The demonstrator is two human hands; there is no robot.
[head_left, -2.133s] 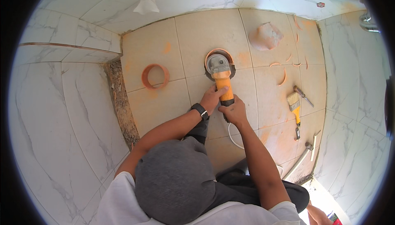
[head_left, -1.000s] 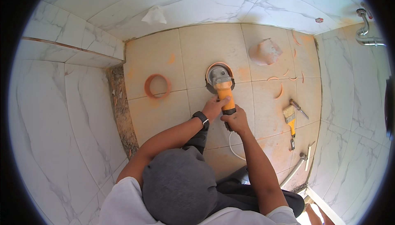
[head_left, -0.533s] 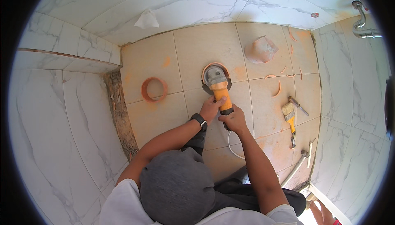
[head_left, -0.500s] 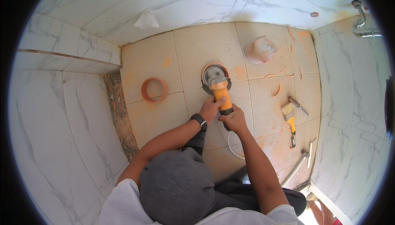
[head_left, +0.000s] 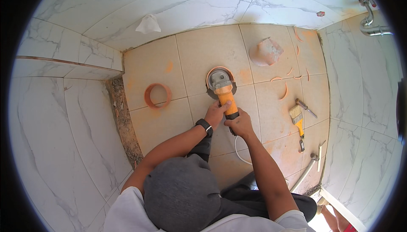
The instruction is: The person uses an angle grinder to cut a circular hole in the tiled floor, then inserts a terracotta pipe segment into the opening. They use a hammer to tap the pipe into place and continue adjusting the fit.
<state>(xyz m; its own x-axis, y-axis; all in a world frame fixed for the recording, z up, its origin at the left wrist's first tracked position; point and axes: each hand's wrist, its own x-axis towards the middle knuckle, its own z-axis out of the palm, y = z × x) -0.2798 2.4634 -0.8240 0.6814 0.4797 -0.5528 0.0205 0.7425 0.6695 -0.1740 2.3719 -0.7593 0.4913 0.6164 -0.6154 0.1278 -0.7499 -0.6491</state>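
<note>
While both hands stay wrapped around the orange angle grinder (head_left: 224,93), left hand (head_left: 215,112) curled over the body and right hand (head_left: 240,124) closed on the rear grip, its disc sits at the orange-rimmed round opening (head_left: 219,72) in the floor tiles (head_left: 203,54). If I tilt it, I judge the disc could bind and kick, or chip the tile. The white cord (head_left: 239,151) trailing near my knees could snag.

Since two seconds ago, the angle grinder (head_left: 223,93) and both gripping hands have barely shifted; the view drifted slightly.
</note>
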